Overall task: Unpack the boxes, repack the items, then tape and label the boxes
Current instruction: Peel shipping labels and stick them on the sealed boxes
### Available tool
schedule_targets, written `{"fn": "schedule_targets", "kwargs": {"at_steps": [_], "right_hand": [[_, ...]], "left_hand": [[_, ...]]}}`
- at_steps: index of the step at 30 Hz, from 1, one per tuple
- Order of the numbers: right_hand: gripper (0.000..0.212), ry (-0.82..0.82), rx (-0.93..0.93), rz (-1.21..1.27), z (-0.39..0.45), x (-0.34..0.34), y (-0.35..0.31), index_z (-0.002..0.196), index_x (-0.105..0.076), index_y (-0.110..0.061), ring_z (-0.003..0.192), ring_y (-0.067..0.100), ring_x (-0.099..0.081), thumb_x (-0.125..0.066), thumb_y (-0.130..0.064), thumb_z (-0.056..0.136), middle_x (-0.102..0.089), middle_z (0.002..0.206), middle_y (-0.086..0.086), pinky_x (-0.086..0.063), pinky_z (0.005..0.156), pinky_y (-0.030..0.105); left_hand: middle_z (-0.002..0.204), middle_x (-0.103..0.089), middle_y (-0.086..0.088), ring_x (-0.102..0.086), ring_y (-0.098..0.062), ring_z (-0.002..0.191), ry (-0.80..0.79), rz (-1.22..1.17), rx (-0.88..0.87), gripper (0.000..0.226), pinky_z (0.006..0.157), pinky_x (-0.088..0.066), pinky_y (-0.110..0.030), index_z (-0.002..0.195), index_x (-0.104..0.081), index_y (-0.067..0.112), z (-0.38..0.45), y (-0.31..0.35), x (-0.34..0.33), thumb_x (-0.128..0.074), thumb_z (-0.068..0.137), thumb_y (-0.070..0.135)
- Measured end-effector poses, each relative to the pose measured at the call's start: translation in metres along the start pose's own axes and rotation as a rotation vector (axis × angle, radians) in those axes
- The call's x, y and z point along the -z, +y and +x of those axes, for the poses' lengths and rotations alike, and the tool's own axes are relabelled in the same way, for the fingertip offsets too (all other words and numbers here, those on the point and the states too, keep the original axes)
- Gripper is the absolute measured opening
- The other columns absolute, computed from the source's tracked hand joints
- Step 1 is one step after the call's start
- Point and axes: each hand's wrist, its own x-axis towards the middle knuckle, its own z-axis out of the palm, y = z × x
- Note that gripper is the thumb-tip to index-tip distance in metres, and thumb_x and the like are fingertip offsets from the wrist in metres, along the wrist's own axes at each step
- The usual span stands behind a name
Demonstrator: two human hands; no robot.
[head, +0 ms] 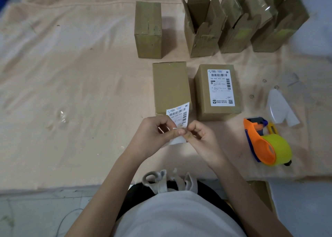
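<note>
Both hands hold a white shipping label (178,115) just in front of a closed, unlabelled cardboard box (170,85). My left hand (154,136) pinches the label's lower edge and backing paper; my right hand (199,136) pinches the same edge from the right. To the right stands a closed box (203,96) with a label stuck on its top. A third closed box (148,30) stands further back. Three open boxes (203,24) (235,28) (276,26) line the back right.
An orange and blue tape dispenser (265,143) with a yellow roll lies at the right, a yellow utility knife (272,128) beside it. White backing sheets (280,109) lie behind it. A peach cloth (71,93) covers the table; its front edge is near my body.
</note>
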Motion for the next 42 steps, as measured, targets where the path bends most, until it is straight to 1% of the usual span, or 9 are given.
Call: {"fn": "schedule_targets", "kwargs": {"at_steps": [4,10,18,24,29,34,36,38,42], "right_hand": [[0.026,0.006,-0.036,0.014,-0.002,-0.003,-0.002,0.066,-0.047,-0.013,0.061,-0.006,-0.052,-0.061,-0.005,0.087,-0.064,0.063,-0.022,-0.035,0.057,0.009],[0.028,-0.008,-0.062,-0.005,-0.007,0.001,-0.008,0.064,-0.045,-0.013,0.059,0.008,-0.036,-0.066,-0.027,0.077,-0.053,0.057,-0.017,-0.028,0.053,0.018],[0.03,-0.03,-0.048,-0.008,-0.007,0.002,-0.009,0.065,-0.045,-0.013,0.056,0.005,-0.033,-0.068,-0.026,0.079,-0.041,0.056,-0.011,-0.026,0.053,0.019],[0.027,-0.011,-0.07,-0.051,-0.01,0.016,-0.005,0.063,-0.052,-0.016,0.065,0.017,-0.04,-0.069,-0.031,0.078,-0.043,0.066,0.008,-0.031,0.061,0.026],[0.024,-0.015,-0.112,-0.082,-0.016,0.026,-0.001,0.063,-0.048,-0.012,0.059,0.006,-0.038,-0.064,-0.021,0.079,-0.041,0.06,-0.003,-0.03,0.056,0.017],[0.009,-0.101,-0.217,-0.148,-0.016,0.034,0.004,0.089,-0.058,-0.004,0.081,0.02,-0.058,-0.066,-0.006,0.087,-0.065,0.087,0.016,-0.047,0.082,0.037],[0.017,-0.136,-0.252,-0.15,-0.012,0.031,0.003,0.103,-0.058,-0.007,0.092,0.023,-0.062,-0.065,-0.01,0.088,-0.069,0.094,0.008,-0.046,0.096,0.043],[0.031,-0.115,-0.226,-0.147,-0.006,0.026,0.0,0.106,-0.057,-0.005,0.093,0.021,-0.062,-0.067,-0.028,0.087,-0.065,0.091,0.01,-0.044,0.101,0.05],[0.014,0.013,-0.124,-0.16,0.005,0.018,0.0,0.102,-0.063,-0.007,0.092,0.016,-0.064,-0.061,-0.017,0.092,-0.07,0.098,0.011,-0.046,0.088,0.037]], "left_hand": [[0.049,-0.051,0.015,-0.04,-0.002,0.047,-0.018,0.046,-0.012,0.021,0.049,-0.033,-0.014,0.062,-0.062,0.017,0.0,0.0,0.005,-0.077,0.07,0.031],[0.05,-0.051,0.015,-0.04,-0.002,0.047,-0.025,0.075,-0.03,0.02,0.05,-0.033,-0.016,0.065,-0.061,0.019,-0.005,-0.003,0.001,-0.076,0.078,0.022],[0.048,-0.05,0.013,-0.04,-0.005,0.046,-0.03,0.031,-0.056,0.019,0.049,-0.034,-0.019,0.068,-0.063,0.011,-0.007,-0.002,0.0,-0.074,0.079,0.022],[0.062,-0.061,0.009,-0.053,-0.011,0.059,0.118,-0.057,-0.084,0.017,0.059,-0.045,-0.038,0.071,-0.059,0.017,-0.003,0.001,0.016,-0.069,0.081,0.026],[0.066,-0.066,0.012,-0.057,-0.012,0.066,0.185,0.006,-0.05,0.017,0.066,-0.048,-0.042,0.08,-0.068,0.027,-0.003,-0.003,0.024,-0.068,0.087,0.012],[0.074,-0.069,0.005,-0.055,-0.003,0.062,0.165,0.208,-0.141,0.02,0.06,-0.042,-0.014,0.079,-0.066,0.036,-0.007,-0.004,0.018,-0.068,0.087,0.018],[0.072,-0.067,0.008,-0.056,-0.004,0.062,0.131,0.311,-0.206,0.006,0.061,-0.045,-0.019,0.083,-0.069,0.033,-0.008,-0.003,0.012,-0.064,0.086,0.034],[0.073,-0.068,0.011,-0.057,-0.005,0.062,0.104,0.413,-0.291,0.026,0.061,-0.049,-0.026,0.088,-0.071,0.027,-0.009,-0.002,0.007,-0.053,0.085,0.045],[0.075,-0.067,0.011,-0.056,-0.008,0.062,0.102,0.48,-0.416,0.024,0.058,-0.05,-0.033,0.096,-0.067,0.028,-0.01,-0.002,0.002,-0.049,0.089,0.042]]}}
